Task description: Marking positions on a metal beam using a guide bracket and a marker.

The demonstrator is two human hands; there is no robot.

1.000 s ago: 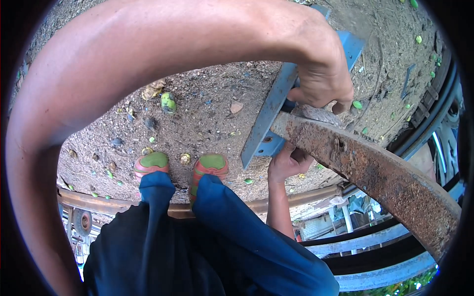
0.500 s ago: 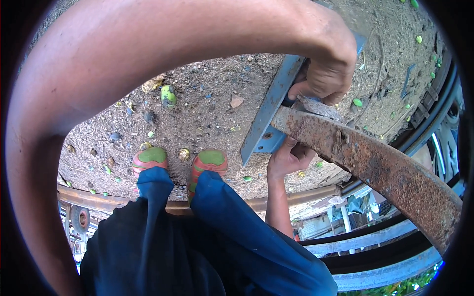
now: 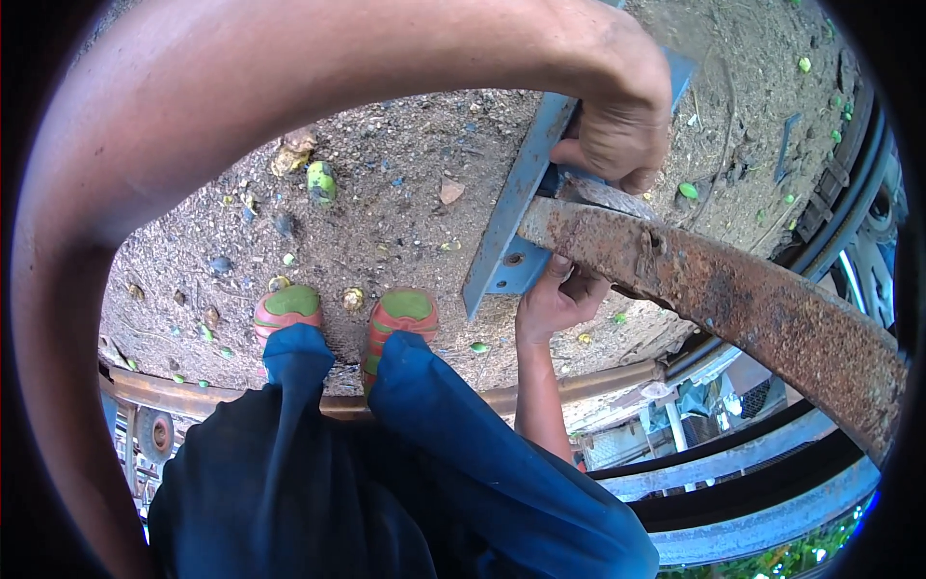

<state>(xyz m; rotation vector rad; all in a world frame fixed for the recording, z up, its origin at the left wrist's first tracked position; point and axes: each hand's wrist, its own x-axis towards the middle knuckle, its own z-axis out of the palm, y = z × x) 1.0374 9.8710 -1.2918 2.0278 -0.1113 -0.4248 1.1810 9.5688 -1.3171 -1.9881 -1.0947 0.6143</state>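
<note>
My left hand (image 3: pixel 622 135), its arm arching over from the left, is curled at a blue angled metal frame (image 3: pixel 516 198). Its fingers are bent down behind a rough greyish chunk (image 3: pixel 606 196), and what they grip is hidden. A thick, curved rusty metal bar (image 3: pixel 714 275) runs from the frame to the lower right. Below the bar, my right hand (image 3: pixel 559 301) has thumb and fingers drawn together at its underside, beside a blue plate with holes (image 3: pixel 518 267). Whatever lies in that pinch, if anything, does not show.
My feet in pink and green shoes (image 3: pixel 400 314) stand on gritty soil, left of the frame. A mottled green fruit (image 3: pixel 321 181) and small green leaves lie scattered about. A rusty rail (image 3: pixel 222 393) crosses behind my feet. Blue metal beams (image 3: pixel 733 473) stand at lower right.
The whole view has shifted slightly, so frame, bar and hands appear a little further left and the ground moves with them. Both hands keep nearly the same places on the metalwork.
</note>
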